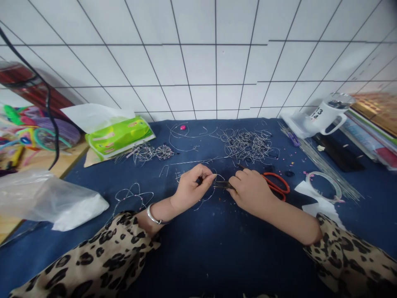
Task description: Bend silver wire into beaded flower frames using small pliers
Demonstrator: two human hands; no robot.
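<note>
Wire (213,193), partly hidden by left hand (192,185), dark-tipped tool (222,184) half-covered

White mug (325,116), tissue pack (120,137) (green)

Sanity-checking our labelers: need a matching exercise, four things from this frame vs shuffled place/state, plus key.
Column 1
1. Bright green plastic tissue pack
2. White mug with a handle
3. Dark narrow-tipped metal tool
4. Tangled heap of thin silvery wire

Column 2
A. Gripped in the right hand
B. On the cloth, straight beyond the right hand
C. Has a white sheet sticking out
D. Marked with black digits

Pairs: 1-C, 2-D, 3-A, 4-B
</note>
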